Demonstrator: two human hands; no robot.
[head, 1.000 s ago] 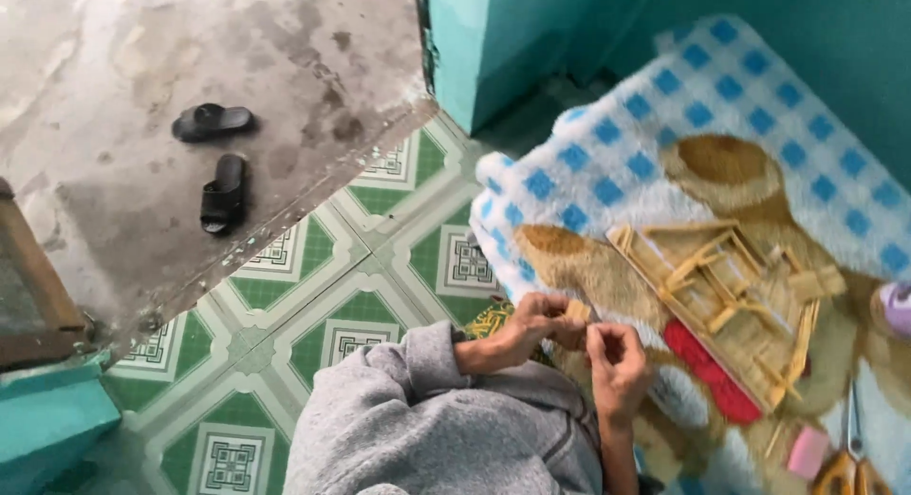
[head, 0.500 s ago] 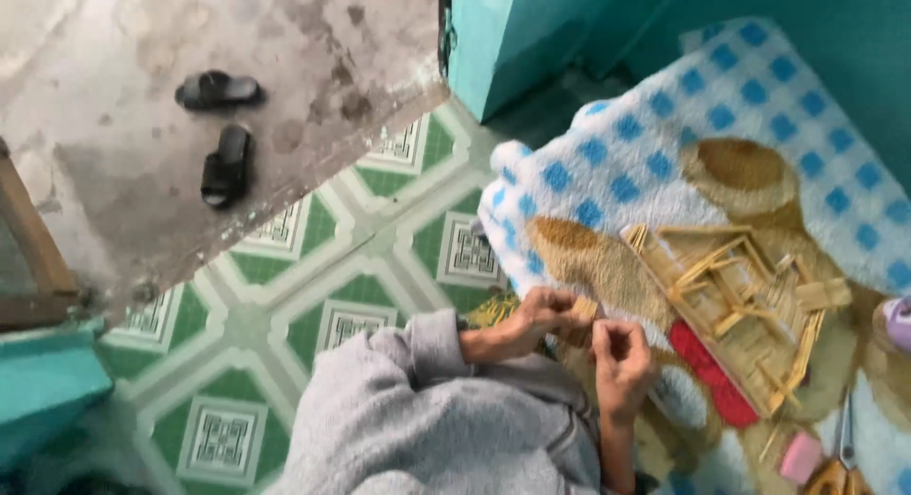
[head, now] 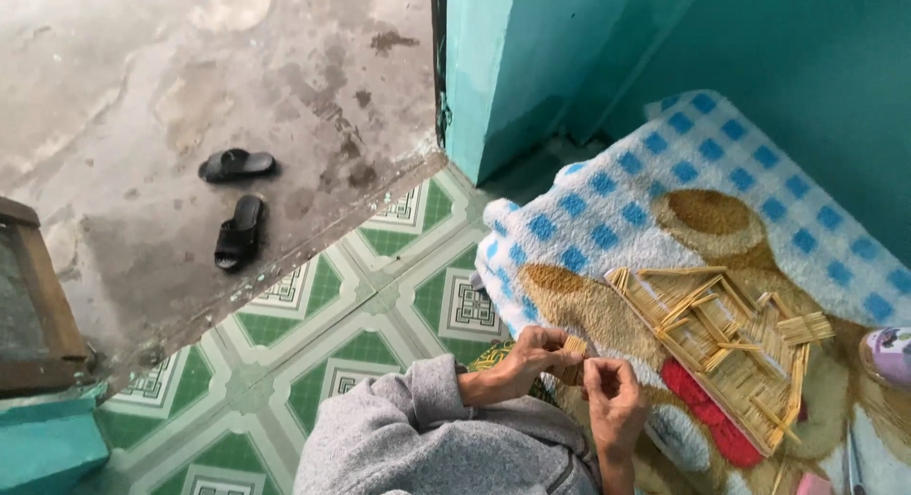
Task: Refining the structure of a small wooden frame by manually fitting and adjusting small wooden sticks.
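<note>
Straw-coloured sticks made up most of what I could read on my feed. Both hands were closed together over a small bundle [head: 574,346] of them, low in the frame, just above the near edge of the blanket [head: 607,201]. My left hand [head: 531,354] curled around the bundle from the left, fingers wrapped over it, and my right hand [head: 615,392] pinched its other end between thumb and fingertips. So little of the bundle showed between the fingers that I could not tell how many sticks it held or whether they were tied.

Just to the right lay a flat stick frame [head: 726,338] on the blanket, with a loose sheaf resting on its far corner. Its lower end ran out toward the bottom edge and partly covered a red patch; whether that patch was print or a separate thing I could not make out. A purple-and-white object [head: 890,353] was cut off by the right edge, too little of it in view to name. Something pink at the bottom edge was equally clipped.

My grey sleeve [head: 418,438] blocked the floor below the hands. Further left, green patterned tiles [head: 332,362] met bare concrete, where two black sandals [head: 235,205] sat apart from each other. A wooden frame [head: 38,296] was cropped at the left edge.
</note>
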